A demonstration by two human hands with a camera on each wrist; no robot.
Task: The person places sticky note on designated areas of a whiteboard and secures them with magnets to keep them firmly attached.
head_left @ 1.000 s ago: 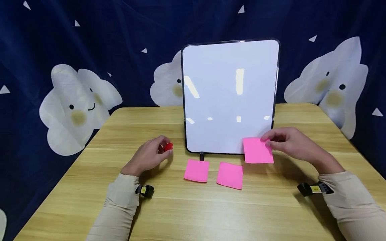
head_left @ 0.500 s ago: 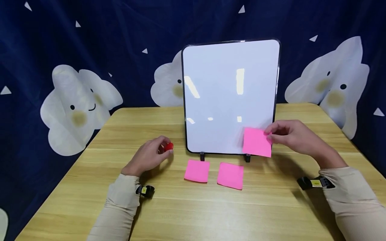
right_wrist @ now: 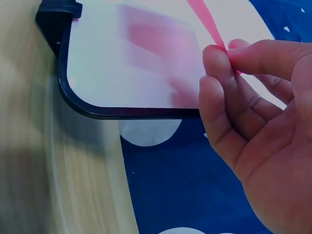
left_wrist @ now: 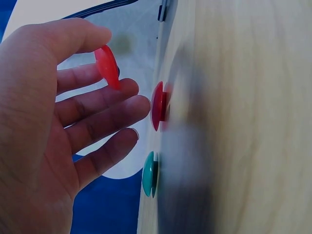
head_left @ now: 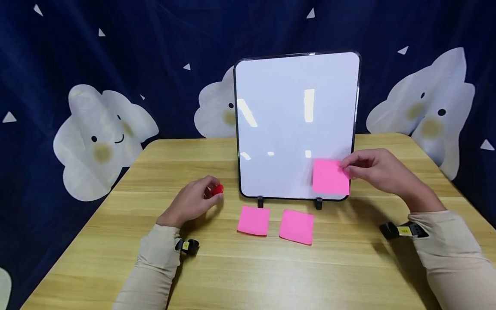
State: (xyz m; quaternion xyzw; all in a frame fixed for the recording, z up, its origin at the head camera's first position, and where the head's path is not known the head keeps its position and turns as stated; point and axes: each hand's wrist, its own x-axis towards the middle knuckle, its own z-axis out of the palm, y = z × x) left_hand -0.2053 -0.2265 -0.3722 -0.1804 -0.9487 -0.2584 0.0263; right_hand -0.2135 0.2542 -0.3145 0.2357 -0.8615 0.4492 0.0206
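My right hand [head_left: 381, 172] pinches a pink sticky note [head_left: 330, 177] by its right edge, in front of the lower right corner of the whiteboard [head_left: 283, 125]. In the right wrist view the held note appears nearly edge-on, and a pink reflection shows on the glossy board. My left hand [head_left: 190, 201] is low over the table left of the board. Between its thumb and index finger is a red round magnet [left_wrist: 107, 67]. The left wrist view also has a second red magnet [left_wrist: 157, 106] and a green magnet [left_wrist: 148, 174] on the table, both hidden in the head view.
Two more pink sticky notes, a left one [head_left: 253, 220] and a right one [head_left: 296, 226], lie on the wooden table [head_left: 263, 275] before the board. Small black feet [head_left: 318, 203] support the board. A dark blue curtain [head_left: 166, 38] with clouds hangs behind.
My right hand has raised the pink note from below the board's bottom edge to over its lower right corner, uncovering the right foot. My left hand stays put with the red magnet.
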